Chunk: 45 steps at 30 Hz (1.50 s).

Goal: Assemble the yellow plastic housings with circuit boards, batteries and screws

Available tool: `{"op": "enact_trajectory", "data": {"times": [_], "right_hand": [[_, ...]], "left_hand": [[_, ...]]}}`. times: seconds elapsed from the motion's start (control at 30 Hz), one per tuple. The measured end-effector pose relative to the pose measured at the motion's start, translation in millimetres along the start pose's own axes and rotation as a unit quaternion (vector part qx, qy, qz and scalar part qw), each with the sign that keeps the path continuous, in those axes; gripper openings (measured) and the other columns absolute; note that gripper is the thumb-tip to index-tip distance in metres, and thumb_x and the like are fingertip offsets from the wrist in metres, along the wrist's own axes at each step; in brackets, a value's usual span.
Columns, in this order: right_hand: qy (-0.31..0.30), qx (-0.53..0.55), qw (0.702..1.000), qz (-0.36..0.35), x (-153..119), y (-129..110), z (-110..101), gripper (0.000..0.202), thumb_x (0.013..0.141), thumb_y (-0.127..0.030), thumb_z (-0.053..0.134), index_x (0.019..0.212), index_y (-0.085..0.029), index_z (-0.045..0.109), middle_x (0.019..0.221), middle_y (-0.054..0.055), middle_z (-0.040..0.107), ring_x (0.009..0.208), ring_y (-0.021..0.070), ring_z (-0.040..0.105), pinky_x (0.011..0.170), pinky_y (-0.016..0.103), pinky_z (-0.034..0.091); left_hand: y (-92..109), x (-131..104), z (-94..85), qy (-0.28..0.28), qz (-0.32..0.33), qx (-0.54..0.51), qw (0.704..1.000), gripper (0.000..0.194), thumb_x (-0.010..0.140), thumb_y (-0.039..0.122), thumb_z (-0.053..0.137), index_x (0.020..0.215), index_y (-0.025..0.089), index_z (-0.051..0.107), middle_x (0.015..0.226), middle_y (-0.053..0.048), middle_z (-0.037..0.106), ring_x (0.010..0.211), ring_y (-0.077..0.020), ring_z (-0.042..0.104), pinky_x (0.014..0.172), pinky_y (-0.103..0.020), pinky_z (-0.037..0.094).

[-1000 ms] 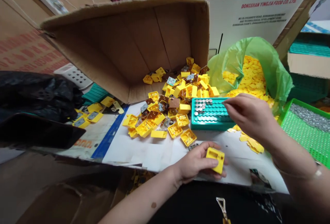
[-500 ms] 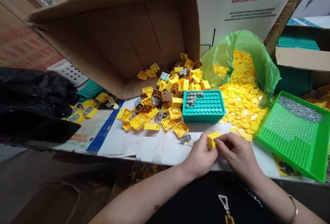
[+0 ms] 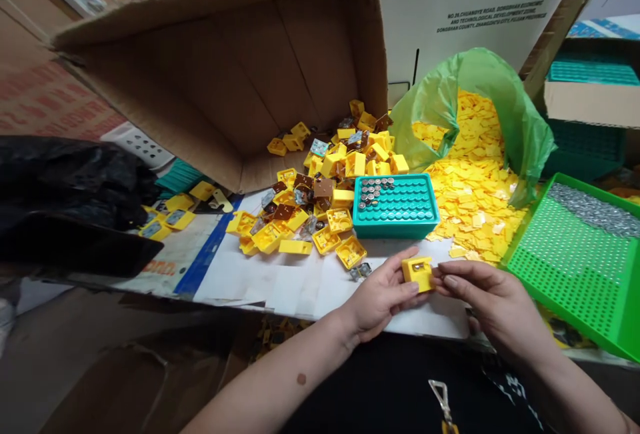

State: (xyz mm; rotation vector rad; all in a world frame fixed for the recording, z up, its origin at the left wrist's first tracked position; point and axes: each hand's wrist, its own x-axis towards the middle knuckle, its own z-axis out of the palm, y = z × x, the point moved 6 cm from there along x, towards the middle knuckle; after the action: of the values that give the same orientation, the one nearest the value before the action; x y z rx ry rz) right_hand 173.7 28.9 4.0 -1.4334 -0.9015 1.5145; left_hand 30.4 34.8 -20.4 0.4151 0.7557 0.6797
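Observation:
Between the thumb and fingers of my left hand (image 3: pixel 377 297) is a small yellow plastic case (image 3: pixel 418 274), with an opening and some metal showing on its upper side. My right hand (image 3: pixel 483 291) is at the right side of the case, its thumb and fingertips pinched together; whatever is between them is too small to make out. Just beyond the hands stands a teal tray (image 3: pixel 395 229) with small round metal pieces in its left slots. Left of the tray lies a heap of yellow cases (image 3: pixel 273 235) with brown and clear parts among them.
A cardboard box (image 3: pixel 220 74) opens behind the heap. Yellow flat pieces (image 3: pixel 470 201) spill from a green bag (image 3: pixel 527 114). At the right is a green perforated tray (image 3: pixel 565 281) with small metal parts (image 3: pixel 595 211). A black bag (image 3: pixel 65 187) lies far left.
My left hand has turned the yellow case so its opening shows, and its fingers have loosened a little. My right hand has moved slightly right, off the case's top. The view has shifted slightly.

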Motion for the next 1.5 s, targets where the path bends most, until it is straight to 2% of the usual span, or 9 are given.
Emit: {"op": "enact_trajectory", "data": {"times": [0.13,0.4,0.53,0.63,0.83,0.97,1.17,1.33,1.5], "right_hand": [[0.04,0.031,0.999,0.004,5,5,-3,0.024,0.06,-0.034,0.078,0.078,-0.019,0.071,0.078,0.004,0.069,0.067,0.0134,0.066,0.067,0.022,0.054],[0.047,0.108,0.991,0.058,3,13,-4,0.03,0.059,-0.033,0.079,0.085,-0.02,0.071,0.093,0.008,0.07,0.084,0.0192,0.067,0.078,0.029,0.055],[0.062,-0.01,0.998,-0.004,2,8,-8,0.028,0.061,-0.035,0.077,0.083,-0.02,0.071,0.09,0.007,0.069,0.081,0.0186,0.065,0.073,0.029,0.054],[0.013,-0.103,0.992,-0.071,1,-3,5,0.023,0.068,-0.037,0.071,0.083,-0.02,0.071,0.085,0.005,0.066,0.078,0.0157,0.062,0.071,0.028,0.052],[0.001,-0.194,0.978,-0.078,2,0,27,0.037,0.075,-0.037,0.06,0.105,-0.017,0.052,0.068,-0.001,0.054,0.061,0.0122,0.053,0.055,0.024,0.046],[0.071,-0.339,0.925,-0.157,-6,-11,18,0.037,0.074,-0.038,0.063,0.102,-0.018,0.049,0.06,-0.005,0.043,0.051,0.0105,0.046,0.047,0.022,0.039],[0.105,-0.467,0.779,-0.404,8,-98,40,0.013,0.085,-0.027,0.052,0.088,-0.018,0.061,0.08,0.004,0.057,0.07,0.0127,0.055,0.06,0.024,0.041],[0.064,-0.66,0.675,-0.322,76,-123,79,0.023,0.086,-0.027,0.046,0.088,-0.018,0.067,0.084,0.007,0.058,0.073,0.0177,0.054,0.057,0.028,0.032],[0.077,-0.669,0.673,-0.305,84,-122,83,0.028,0.088,-0.031,0.042,0.086,-0.018,0.067,0.084,0.008,0.059,0.07,0.0167,0.053,0.052,0.028,0.027]], "left_hand": [[-1,3,-1.7,-0.032,0.007,0.015,0.999,0.057,0.066,0.016,0.073,0.119,0.024,0.051,0.116,-0.008,0.058,0.105,-0.0204,0.058,0.093,-0.038,0.043],[-4,6,-6.0,-0.04,0.028,0.049,0.998,0.055,0.064,0.022,0.076,0.114,0.023,0.053,0.112,-0.007,0.058,0.101,-0.0205,0.057,0.086,-0.037,0.045],[-4,4,-7.5,-0.042,0.032,0.056,0.997,0.054,0.067,0.025,0.074,0.116,0.022,0.051,0.105,-0.006,0.06,0.09,-0.0173,0.061,0.084,-0.036,0.046],[-3,4,-6.4,-0.047,0.05,0.08,0.994,0.053,0.068,0.024,0.072,0.117,0.022,0.052,0.102,-0.005,0.061,0.091,-0.017,0.06,0.084,-0.035,0.045],[-1,0,-2.8,-0.079,0.084,0.164,0.98,0.053,0.072,0.023,0.068,0.122,0.022,0.052,0.11,-0.006,0.061,0.103,-0.0187,0.056,0.091,-0.032,0.04],[-4,-1,-7.2,-0.09,0.031,0.126,0.987,0.055,0.068,0.021,0.072,0.12,0.023,0.054,0.101,-0.004,0.063,0.095,-0.0164,0.058,0.09,-0.033,0.041],[-5,5,-8.8,-0.108,-0.003,0.019,0.994,0.054,0.067,0.02,0.074,0.117,0.023,0.054,0.102,-0.007,0.062,0.089,-0.0196,0.063,0.086,-0.04,0.044],[-5,8,-9.9,-0.111,0.0,0.013,0.994,0.051,0.066,0.019,0.073,0.114,0.023,0.055,0.109,-0.009,0.059,0.086,-0.0193,0.064,0.084,-0.041,0.043],[-5,7,-9.4,-0.121,-0.012,0.011,0.993,0.049,0.067,0.02,0.073,0.113,0.024,0.056,0.112,-0.009,0.057,0.088,-0.0198,0.063,0.087,-0.046,0.041]]}}
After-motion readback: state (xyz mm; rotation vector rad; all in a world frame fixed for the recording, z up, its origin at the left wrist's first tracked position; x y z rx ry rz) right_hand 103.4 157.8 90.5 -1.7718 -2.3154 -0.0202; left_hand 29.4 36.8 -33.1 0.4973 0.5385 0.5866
